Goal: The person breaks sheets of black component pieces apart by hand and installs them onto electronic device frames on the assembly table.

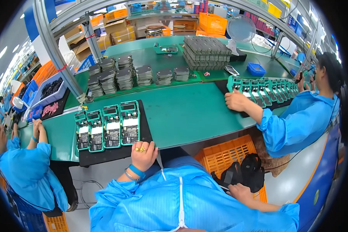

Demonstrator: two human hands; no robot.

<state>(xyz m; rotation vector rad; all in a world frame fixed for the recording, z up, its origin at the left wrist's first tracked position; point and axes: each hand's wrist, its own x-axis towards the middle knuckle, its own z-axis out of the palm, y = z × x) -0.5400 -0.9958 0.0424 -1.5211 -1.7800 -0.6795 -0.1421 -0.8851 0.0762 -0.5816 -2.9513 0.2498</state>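
Observation:
My left hand [144, 155], with rings and a blue wristband, rests curled at the table's front edge beside a black mat [104, 156]; what lies inside its fingers is hidden. On that mat several green-framed device housings [112, 125] stand side by side, with white and dark parts showing inside. Low on the right, my right hand [240, 192] is closed in front of a black bag [252, 172]. A thin pale strip [223, 188] shows at its fingertips, too small to name.
Stacks of dark flat parts [124, 77] and a big grey pile [207, 52] stand across the green table [178, 112]. An orange crate [228, 149] is under its edge. Co-workers sit left [25, 170] and right [301, 120], the right one touching a row of housings [261, 91].

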